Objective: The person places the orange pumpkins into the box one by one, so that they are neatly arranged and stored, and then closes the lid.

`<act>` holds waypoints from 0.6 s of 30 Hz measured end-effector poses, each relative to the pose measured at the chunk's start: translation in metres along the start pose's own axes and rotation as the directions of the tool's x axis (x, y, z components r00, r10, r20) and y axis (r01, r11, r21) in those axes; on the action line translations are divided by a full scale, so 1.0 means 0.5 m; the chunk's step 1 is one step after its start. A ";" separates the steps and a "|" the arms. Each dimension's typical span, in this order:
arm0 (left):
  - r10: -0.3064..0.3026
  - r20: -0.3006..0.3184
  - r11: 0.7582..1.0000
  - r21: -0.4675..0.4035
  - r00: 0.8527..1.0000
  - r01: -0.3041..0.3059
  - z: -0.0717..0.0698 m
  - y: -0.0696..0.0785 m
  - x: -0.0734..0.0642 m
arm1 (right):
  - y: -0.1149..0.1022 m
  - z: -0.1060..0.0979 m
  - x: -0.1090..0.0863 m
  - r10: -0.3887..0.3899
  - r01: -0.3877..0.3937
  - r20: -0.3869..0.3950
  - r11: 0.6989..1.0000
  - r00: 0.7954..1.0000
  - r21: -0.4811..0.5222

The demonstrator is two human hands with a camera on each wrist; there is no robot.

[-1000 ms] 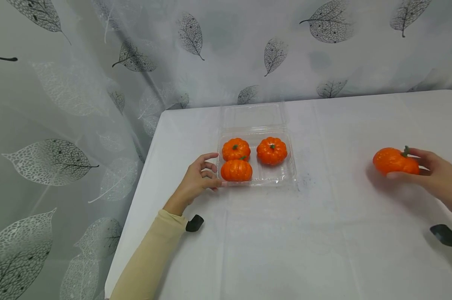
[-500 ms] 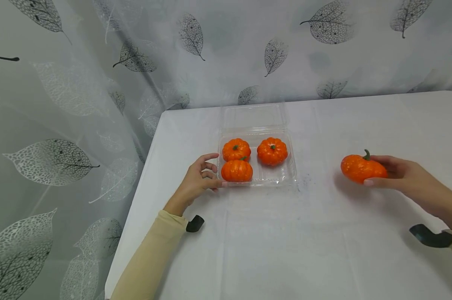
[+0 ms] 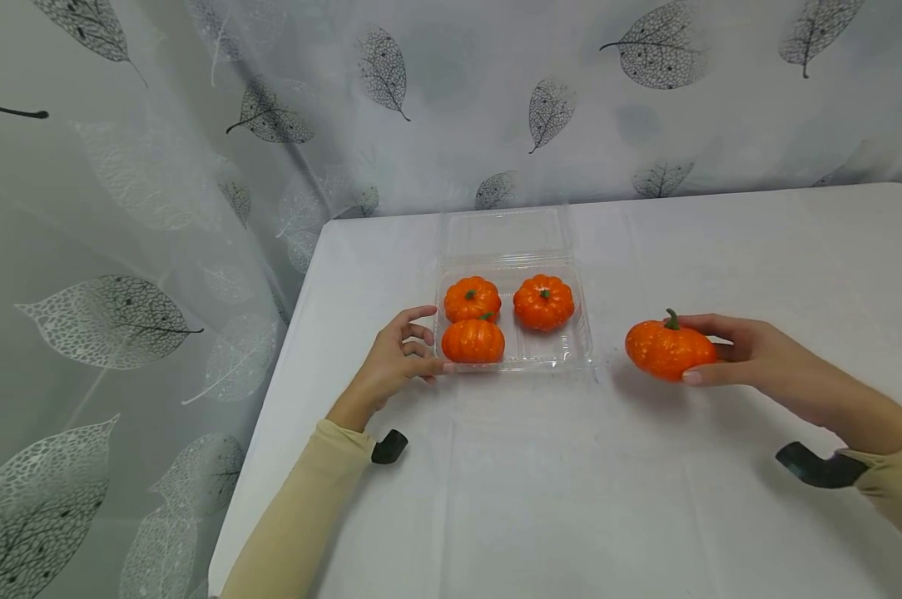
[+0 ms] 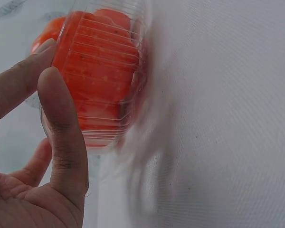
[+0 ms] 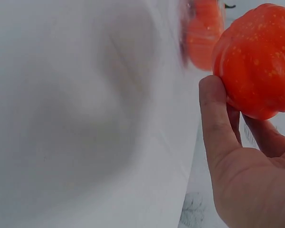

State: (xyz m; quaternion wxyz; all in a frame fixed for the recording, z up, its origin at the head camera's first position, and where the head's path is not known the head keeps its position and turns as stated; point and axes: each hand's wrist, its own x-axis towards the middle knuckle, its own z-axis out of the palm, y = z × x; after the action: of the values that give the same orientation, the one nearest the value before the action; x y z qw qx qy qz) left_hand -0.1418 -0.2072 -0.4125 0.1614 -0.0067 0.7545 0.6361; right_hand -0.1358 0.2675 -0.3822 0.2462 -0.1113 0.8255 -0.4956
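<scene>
My right hand holds a small orange pumpkin with a green stem, raised over the table with its shadow below. The right wrist view shows thumb and fingers on either side of this speckled pumpkin. My left hand grips the near left corner of a clear plastic clamshell box, thumb at the front wall and fingers along the left side. Inside sit three more pumpkins: one at the back left, one at the front left and one on the right.
The box's lid lies folded back behind it. A white cloth covers the table. A leaf-patterned curtain hangs along the back and left edges. Each wrist carries a black piece.
My right hand has carried its pumpkin leftward across the table, from the far right toward the box. My left hand and the box stay in place.
</scene>
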 end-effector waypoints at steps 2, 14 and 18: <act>0.000 0.003 1.000 -0.007 1.000 0.000 0.000 0.001 -0.001 | -0.014 0.009 0.005 0.006 -0.006 0.018 1.000 1.000 0.005; -0.007 0.000 1.000 -0.012 1.000 0.007 0.001 0.005 -0.003 | -0.083 0.051 0.043 -0.005 -0.005 0.111 0.996 0.994 0.091; -0.006 0.001 1.000 -0.017 1.000 0.006 0.001 0.005 -0.004 | -0.099 0.058 0.050 -0.034 0.013 0.132 0.988 0.991 0.155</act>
State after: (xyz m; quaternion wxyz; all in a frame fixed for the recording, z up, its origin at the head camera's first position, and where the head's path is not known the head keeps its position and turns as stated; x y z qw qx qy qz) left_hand -0.1403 -0.2067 -0.4095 0.1636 -0.0100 0.7491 0.6419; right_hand -0.1454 0.2106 -0.3575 0.3031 -0.1347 0.7650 -0.5521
